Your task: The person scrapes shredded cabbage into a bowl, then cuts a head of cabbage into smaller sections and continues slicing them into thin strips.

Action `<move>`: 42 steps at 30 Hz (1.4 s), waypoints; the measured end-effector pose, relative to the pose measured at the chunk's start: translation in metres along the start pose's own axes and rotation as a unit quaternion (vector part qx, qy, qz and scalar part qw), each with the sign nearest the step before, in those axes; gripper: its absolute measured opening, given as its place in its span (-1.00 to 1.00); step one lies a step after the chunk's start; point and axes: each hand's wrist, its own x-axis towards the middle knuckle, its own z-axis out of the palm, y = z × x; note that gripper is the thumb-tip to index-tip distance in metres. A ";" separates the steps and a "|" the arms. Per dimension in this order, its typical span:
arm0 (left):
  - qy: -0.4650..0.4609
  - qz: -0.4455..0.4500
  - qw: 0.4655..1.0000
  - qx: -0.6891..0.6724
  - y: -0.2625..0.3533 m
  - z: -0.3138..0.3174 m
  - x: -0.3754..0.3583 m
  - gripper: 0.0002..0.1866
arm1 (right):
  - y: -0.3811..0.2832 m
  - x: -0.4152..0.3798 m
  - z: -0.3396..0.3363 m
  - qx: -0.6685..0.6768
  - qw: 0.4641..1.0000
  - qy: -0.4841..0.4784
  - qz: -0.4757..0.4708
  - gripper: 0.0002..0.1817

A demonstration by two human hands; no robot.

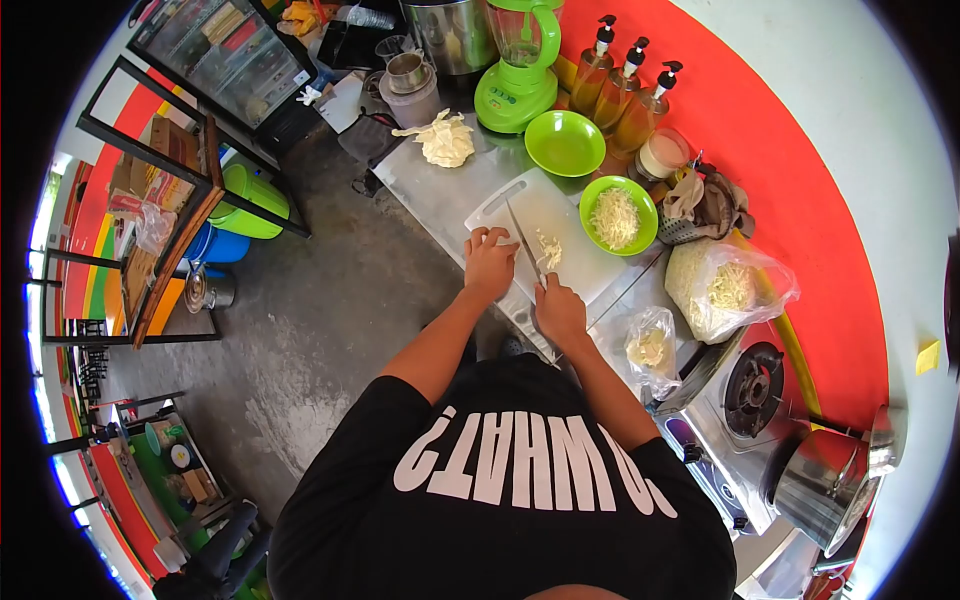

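Note:
My right hand (561, 310) grips the handle of a knife (523, 232), whose long blade points away across the white cutting board (590, 262). Just left of the blade, my left hand (490, 262) rests at the board's near left edge with its fingers curled down. Whatever lies under those fingertips is hidden. A small pile of pale chopped shreds (549, 250) sits on the board to the right of the blade. Beside the board, a green bowl (645, 239) holds more pale shreds (615, 218).
Behind the board are a second green bowl (565, 143), a green blender (515, 97), pump bottles (612, 100) and a pale cabbage-like head (445, 140). To the right, plastic bags of shreds (700, 290) sit near a gas stove (752, 390) and a steel pot (822, 487).

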 end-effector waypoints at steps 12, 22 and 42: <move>-0.030 0.010 0.997 -0.069 -0.009 0.007 0.000 -0.83 | -0.015 -0.002 -0.009 -0.020 0.996 -0.084 0.024 -0.68; -0.018 0.007 1.000 -0.019 -0.004 0.006 -0.003 -0.89 | -0.027 0.012 0.003 -0.022 0.993 -0.107 0.047 -0.76; -0.013 -0.007 0.996 -0.083 -0.008 0.001 -0.008 -0.82 | -0.028 0.017 0.006 0.001 0.991 -0.104 0.081 -0.70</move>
